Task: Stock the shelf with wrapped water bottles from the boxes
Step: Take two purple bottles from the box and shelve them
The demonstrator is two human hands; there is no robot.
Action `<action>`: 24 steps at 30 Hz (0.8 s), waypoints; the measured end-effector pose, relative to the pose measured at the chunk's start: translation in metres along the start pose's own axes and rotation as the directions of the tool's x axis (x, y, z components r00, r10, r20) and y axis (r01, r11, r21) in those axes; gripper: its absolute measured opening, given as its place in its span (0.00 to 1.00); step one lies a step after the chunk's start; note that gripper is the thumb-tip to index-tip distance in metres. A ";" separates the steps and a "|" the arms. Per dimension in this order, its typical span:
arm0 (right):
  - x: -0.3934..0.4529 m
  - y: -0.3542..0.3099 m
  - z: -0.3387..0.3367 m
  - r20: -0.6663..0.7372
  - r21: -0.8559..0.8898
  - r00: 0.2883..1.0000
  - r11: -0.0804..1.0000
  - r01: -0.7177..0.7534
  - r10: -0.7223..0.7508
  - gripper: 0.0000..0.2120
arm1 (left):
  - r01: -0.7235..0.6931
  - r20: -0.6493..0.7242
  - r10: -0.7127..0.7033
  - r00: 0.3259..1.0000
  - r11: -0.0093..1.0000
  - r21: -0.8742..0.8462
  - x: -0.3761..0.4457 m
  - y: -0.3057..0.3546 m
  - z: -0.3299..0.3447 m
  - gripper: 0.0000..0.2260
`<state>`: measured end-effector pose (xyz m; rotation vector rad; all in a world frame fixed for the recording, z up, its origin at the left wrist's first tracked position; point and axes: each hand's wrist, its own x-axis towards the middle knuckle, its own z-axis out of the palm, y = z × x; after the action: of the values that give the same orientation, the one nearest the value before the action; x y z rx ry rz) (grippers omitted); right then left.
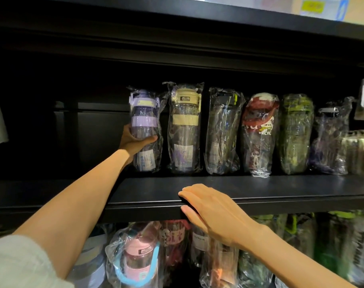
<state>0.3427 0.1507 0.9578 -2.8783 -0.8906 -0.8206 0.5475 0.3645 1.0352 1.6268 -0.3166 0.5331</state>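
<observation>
The left hand point(133, 142) reaches up into the middle of the frame and grips the purple-lidded clear water bottle in a crinkled plastic wrap point(144, 129), with the fingers curled around its left side and the thumb across its front. This bottle stands upright on the black metal shelf point(260, 188), at the left end of a row. The right hand point(210, 210) rests on the front edge of the same shelf, lower centre of the frame, with relaxed fingers on top and the thumb against the edge; it holds nothing. Just right of the purple bottle stands the cream-lidded wrapped bottle point(185, 129), then the dark wrapped bottle with a green clip point(223, 132), the red printed wrapped bottle point(259, 132) and the green wrapped bottle point(295, 132). In the lower part of the frame, below the shelf, lies the pink wrapped bottle with a blue strap point(137, 258) among other wrapped bottles.
</observation>
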 end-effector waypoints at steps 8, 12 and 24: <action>-0.002 -0.002 -0.003 -0.001 0.021 1.000 1.000 0.010 -0.010 0.34 | 0.045 -0.013 -0.044 0.999 0.997 0.067 0.002 -0.004 -0.006 0.49; -0.001 -0.001 -0.004 0.008 0.014 1.000 1.000 0.015 -0.015 0.34 | 0.071 0.013 -0.073 0.997 0.988 0.136 -0.008 0.012 -0.007 0.50; -0.007 -0.003 -0.007 -0.028 0.029 0.999 0.999 -0.021 0.022 0.20 | -0.042 -0.015 0.053 0.998 0.910 0.412 -0.057 0.061 -0.035 0.24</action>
<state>0.3326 0.1487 0.9594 -2.8396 -0.8598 -0.8371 0.4624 0.3854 1.0604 2.0231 -0.2339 0.6915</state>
